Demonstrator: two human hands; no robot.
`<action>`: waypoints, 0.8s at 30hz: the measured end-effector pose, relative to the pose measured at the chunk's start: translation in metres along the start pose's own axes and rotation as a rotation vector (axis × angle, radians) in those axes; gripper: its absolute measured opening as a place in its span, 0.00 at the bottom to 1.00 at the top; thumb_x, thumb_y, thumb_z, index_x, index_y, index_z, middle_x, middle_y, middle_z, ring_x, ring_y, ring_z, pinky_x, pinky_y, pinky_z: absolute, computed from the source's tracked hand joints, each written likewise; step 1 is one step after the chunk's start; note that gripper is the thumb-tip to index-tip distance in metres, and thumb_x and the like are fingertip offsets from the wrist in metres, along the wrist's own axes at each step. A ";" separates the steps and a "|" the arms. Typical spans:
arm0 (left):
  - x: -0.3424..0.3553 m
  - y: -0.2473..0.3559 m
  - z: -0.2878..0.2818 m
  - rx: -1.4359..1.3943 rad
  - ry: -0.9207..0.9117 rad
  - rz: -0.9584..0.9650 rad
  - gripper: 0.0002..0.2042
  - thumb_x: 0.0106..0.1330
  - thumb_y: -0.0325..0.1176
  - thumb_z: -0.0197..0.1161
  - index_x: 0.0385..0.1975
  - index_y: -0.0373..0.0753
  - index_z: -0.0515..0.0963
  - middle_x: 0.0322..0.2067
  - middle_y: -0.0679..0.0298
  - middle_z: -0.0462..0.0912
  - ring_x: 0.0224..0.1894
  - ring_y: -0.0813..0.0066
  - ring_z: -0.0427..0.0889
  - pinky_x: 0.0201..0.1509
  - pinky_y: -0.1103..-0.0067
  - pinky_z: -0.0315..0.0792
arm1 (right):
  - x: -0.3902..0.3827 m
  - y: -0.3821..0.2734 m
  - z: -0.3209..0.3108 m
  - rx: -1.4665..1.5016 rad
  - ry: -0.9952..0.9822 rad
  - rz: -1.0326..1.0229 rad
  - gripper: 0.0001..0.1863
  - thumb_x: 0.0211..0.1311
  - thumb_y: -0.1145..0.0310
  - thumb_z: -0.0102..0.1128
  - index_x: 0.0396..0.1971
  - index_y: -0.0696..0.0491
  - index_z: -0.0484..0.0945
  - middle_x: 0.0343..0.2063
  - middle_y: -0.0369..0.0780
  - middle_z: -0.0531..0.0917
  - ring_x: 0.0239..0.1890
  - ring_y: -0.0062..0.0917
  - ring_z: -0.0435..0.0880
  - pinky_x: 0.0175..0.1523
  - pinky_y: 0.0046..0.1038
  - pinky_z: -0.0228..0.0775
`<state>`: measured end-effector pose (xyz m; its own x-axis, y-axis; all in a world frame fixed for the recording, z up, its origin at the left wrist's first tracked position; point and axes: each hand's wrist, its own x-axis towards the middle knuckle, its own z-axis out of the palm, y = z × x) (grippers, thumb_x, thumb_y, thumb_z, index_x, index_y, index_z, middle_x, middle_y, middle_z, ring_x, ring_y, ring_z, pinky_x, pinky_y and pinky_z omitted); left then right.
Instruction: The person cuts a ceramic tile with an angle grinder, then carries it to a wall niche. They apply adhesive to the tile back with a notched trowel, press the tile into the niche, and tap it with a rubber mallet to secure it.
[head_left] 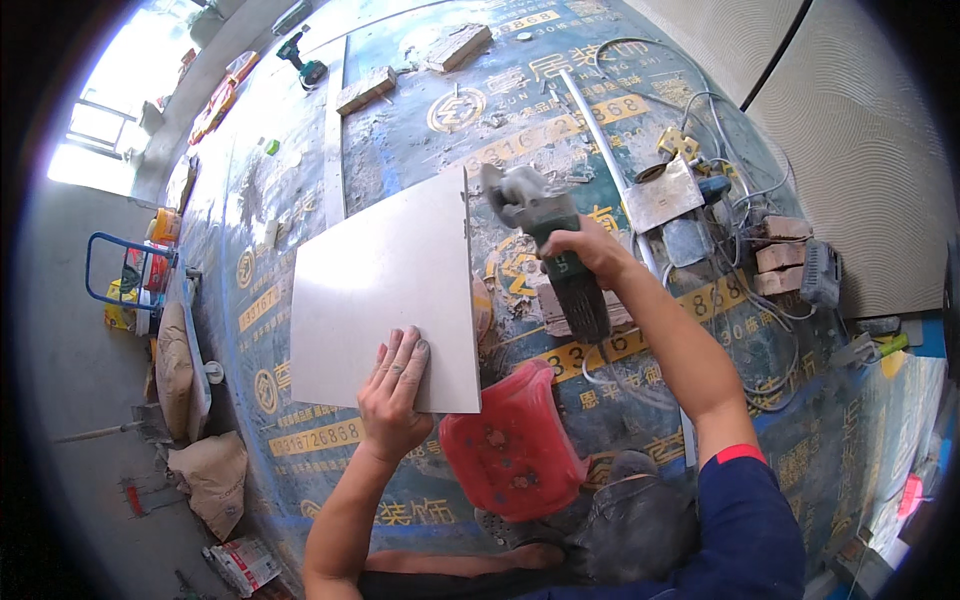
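Note:
My left hand (395,390) lies with fingers stretched out on a pale square tile (381,261), near its lower edge. My right hand (590,245) grips a dark green angle grinder (567,280), whose head sits just right of the tile's right edge; I cannot tell whether it touches. A red plastic stool (505,455) stands below the tile, in front of me. A pinkish block under the grinder is partly hidden.
Right are a metal-plated machine (665,200), looping cables, bricks (780,255) and large tiles (850,130). Behind lie broken blocks (455,48) and a cordless drill (310,70). A blue-handled trolley (180,305) and sacks (205,480) line the left. Printed protective sheeting (260,230) covers the floor.

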<state>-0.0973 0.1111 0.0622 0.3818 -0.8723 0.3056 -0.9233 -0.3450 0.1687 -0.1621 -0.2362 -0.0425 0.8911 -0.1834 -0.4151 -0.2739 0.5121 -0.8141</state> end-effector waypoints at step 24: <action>-0.009 0.209 0.125 -0.526 -0.289 0.150 0.18 0.55 0.42 0.71 0.34 0.39 0.69 0.31 0.58 0.75 0.36 0.59 0.83 0.37 0.66 0.77 | -0.172 0.074 -0.039 0.539 0.239 0.069 0.23 0.51 0.62 0.63 0.45 0.61 0.78 0.35 0.45 0.85 0.34 0.35 0.87 0.44 0.39 0.84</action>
<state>-0.2988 0.0039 -0.0221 0.1542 -0.9821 0.1078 -0.7936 -0.0581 0.6056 -0.3495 -0.1994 -0.0476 0.7548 -0.2862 -0.5903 -0.0498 0.8722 -0.4867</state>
